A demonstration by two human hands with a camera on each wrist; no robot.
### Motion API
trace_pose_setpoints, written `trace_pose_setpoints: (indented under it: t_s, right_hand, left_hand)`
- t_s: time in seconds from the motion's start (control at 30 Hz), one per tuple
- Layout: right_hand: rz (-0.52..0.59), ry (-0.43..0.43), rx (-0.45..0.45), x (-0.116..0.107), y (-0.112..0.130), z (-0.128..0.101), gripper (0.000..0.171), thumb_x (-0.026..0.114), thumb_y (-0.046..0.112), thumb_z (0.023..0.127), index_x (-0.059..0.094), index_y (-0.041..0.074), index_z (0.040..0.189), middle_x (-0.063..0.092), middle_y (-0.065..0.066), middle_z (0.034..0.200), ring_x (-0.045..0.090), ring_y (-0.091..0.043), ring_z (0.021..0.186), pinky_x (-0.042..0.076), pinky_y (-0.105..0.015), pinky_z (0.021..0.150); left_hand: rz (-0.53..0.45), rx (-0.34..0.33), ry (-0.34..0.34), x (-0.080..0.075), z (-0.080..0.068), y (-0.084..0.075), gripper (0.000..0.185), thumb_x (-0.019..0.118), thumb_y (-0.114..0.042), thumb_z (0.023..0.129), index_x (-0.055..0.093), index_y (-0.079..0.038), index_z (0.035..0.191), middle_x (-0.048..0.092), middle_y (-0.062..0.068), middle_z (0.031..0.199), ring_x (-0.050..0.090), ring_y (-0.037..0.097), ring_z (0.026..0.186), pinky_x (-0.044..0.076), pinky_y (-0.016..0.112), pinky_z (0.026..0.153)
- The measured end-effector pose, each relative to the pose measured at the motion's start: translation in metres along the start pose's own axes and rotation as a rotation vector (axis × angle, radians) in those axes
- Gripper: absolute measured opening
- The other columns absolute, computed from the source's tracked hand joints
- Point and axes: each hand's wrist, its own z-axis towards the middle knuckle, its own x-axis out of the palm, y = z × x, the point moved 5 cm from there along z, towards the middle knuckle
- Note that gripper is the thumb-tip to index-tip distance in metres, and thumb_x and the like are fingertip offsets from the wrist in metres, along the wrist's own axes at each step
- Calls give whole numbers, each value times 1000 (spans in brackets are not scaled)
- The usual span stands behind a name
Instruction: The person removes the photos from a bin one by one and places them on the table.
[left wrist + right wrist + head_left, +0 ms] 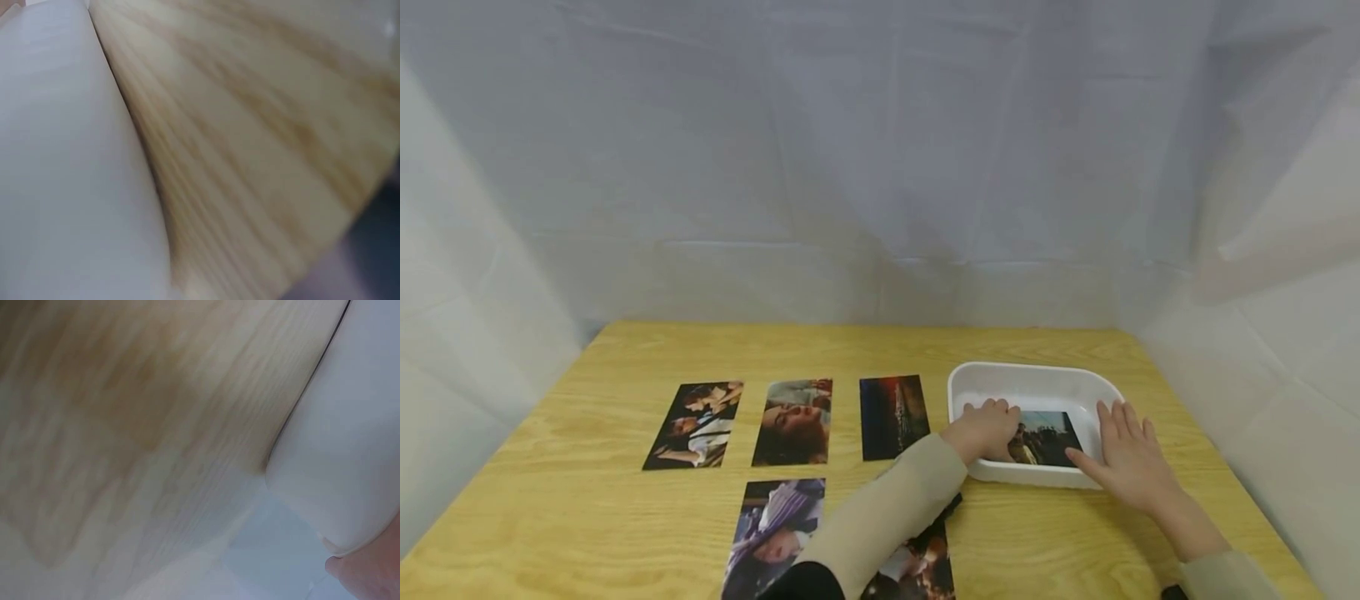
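**Both hands in the white tray with the photo**

So here's the setup: the white tray (1033, 383) sits near the right edge of the wooden table (625, 517), about halfway back. There's one photo (1048, 437) lying flat on the tray's bottom, toward its front wall. My left hand (988, 429) reaches over the tray's left rim with fingers curled down onto the photo's left end, looks like I'm gripping that edge. My right hand (1127, 454) is relaxed, fingers straight and spread, lying over the tray's front right corner just beside the photo's right end.

Rest of the table: three photos in a row left of the tray, a couple shot (695, 423), a face close-up (793, 421) and a dark night scene (892, 415). Two more sit along the front edge, a purple-toned one (775, 533) and one mostly hidden under my left sleeve (917, 567).

Wrist views are just blurry wood grain and tray wall.
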Motion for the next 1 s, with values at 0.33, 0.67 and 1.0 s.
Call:
trace_pose_setpoints:
  t_s: [0.33, 0.67, 1.0]
  right_hand:
    - [4, 7, 4, -2, 1, 0, 90, 47, 52, 85, 16, -19, 131, 12, -43, 130, 9, -52, 122, 5, -62, 93]
    - [4, 6, 1, -3, 1, 0, 90, 46, 52, 85, 16, -19, 131, 12, -43, 130, 8, -53, 122, 5, -63, 93]
    - [2, -1, 1, -3, 3, -2, 89, 46, 52, 85, 15, -18, 131, 12, -43, 130, 9, -53, 122, 5, -63, 93]
  left_hand:
    - [27, 15, -168, -9, 0, -1, 69, 65, -57, 66, 45, -23, 122, 42, -4, 107, 40, 13, 96, 39, 36, 78]
    - [-24, 89, -326, -24, -5, -4, 58, 64, -45, 75, 47, -26, 126, 44, -6, 109, 43, 7, 94, 41, 23, 72]
    - [-289, 53, -428, -32, -11, 6, 41, 56, -28, 86, 49, -21, 125, 44, -4, 111, 47, 2, 83, 38, 15, 65]
